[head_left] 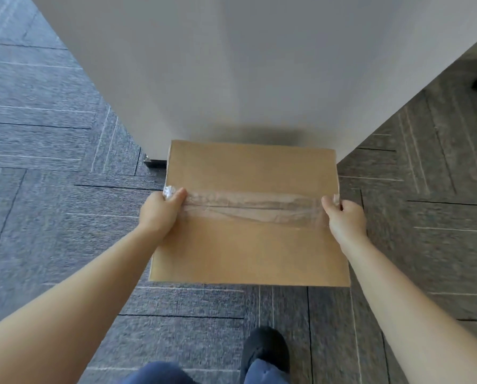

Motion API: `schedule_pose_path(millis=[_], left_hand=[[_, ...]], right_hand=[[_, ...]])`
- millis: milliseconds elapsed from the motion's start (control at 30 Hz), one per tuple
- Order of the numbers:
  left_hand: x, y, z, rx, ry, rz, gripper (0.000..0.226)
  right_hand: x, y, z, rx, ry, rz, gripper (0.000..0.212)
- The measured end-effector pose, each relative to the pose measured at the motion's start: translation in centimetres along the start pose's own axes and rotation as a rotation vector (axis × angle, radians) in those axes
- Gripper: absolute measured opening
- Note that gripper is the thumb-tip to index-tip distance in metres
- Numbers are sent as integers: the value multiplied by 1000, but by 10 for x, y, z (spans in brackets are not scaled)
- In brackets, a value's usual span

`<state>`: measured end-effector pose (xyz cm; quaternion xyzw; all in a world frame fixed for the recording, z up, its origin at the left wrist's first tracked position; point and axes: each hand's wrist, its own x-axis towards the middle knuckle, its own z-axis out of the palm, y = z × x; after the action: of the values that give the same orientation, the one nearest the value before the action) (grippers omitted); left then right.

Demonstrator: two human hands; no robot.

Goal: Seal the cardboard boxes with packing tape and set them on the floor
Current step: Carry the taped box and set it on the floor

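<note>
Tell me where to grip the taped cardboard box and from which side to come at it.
Grip the cardboard box at its two short side edges, coming in from left and right, as the left hand and right hand do: it is wide, flat-topped and offers no handles.

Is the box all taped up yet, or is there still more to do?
Taping looks done: clear tape runs along the seam on top of the cardboard box. Right now the left hand and right hand grip its sides, holding it above the carpet floor. Still left: setting it down. Other boxes aren't in view.
</note>
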<state>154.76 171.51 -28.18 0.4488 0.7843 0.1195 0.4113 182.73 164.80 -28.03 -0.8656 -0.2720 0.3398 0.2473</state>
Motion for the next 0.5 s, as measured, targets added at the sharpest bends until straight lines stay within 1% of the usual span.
schedule_pose_path(millis=[67,167,300,400,500], left_hand=[[18,-10,16,-7,6,-3,44],[39,-18,34,-29,6,-10,45],[63,-20,47,-26,8,-17,46],[79,-18,55,-14,5,-29,43],[83,-18,60,0,37,-7,42]], right_hand=[[17,11,16,0,-6,-4,33],[39,20,35,2,-7,7,37],[59,19,53,11,-8,11,31],[71,18,66,5,8,36,40],[78,19,72,-1,36,66,40]])
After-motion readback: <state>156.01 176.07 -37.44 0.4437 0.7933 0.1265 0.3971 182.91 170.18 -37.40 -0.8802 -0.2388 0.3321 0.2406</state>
